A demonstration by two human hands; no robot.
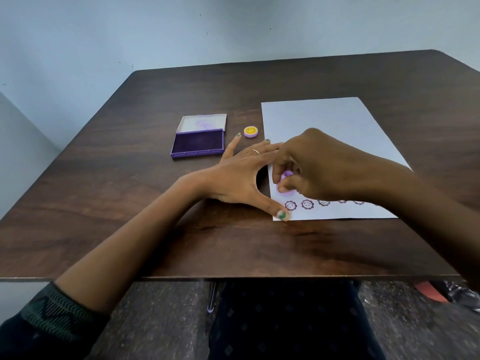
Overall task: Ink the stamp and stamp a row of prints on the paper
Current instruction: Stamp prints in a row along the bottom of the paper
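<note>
1. From the head camera, a dark brown wooden tabletop (pixel 130 190) fills the middle of the scene, with a pale blue wall behind it.
2. A white sheet of paper (pixel 330 126) lies flat on the right half of the tabletop, its long side running away from the person.
3. The right hand (pixel 319 167) is curled closed over a small lilac round stamp (pixel 285 189), pinching it with thumb and fingers; the stamp sits pressed on the paper near its left edge, just beyond the near row.
4. A row of purple flower-edged smiley prints (pixel 307 204) runs along the near edge of the paper; two show whole, the ones further right are partly hidden under the right wrist.
5. The left hand (pixel 239 175) lies open and flat, fingers spread, gripping nothing; its thumb tip presses the near left corner of the paper, and the fingers reach toward the sheet's left edge.
6. An open purple rectangular ink pad (pixel 198 140), its lid tipped back, sits on the tabletop left of the paper.
7. A small round purple cap with a yellow smiley top (pixel 250 131) rests between the ink pad and the paper, touching neither.
</note>
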